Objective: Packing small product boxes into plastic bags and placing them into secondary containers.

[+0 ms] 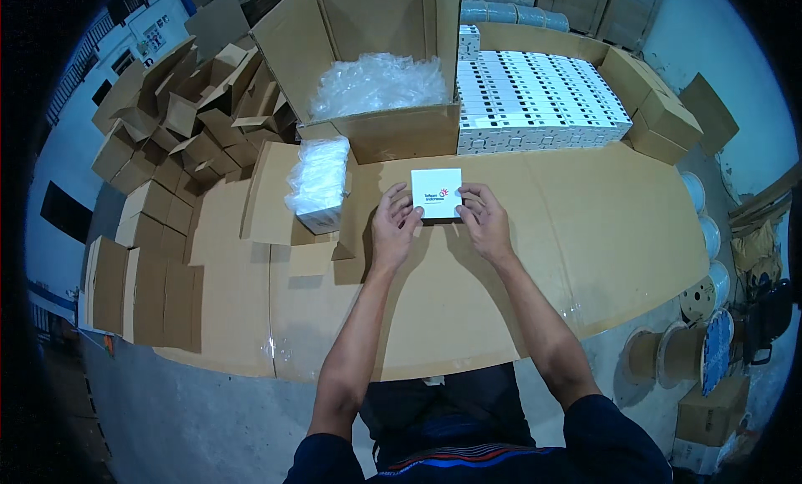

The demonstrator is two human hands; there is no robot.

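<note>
between both hands (441,225), small white box (437,193)

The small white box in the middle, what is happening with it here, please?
A person holds the small white box between the left hand and the right hand, above a work surface of flattened cardboard. Behind it stand an open carton of clear plastic bags and a carton packed with rows of white boxes. A bag-wrapped stack sits to the left.

Head cam, fisheye, looking down, close over cardboard worktop (501,258)
</note>
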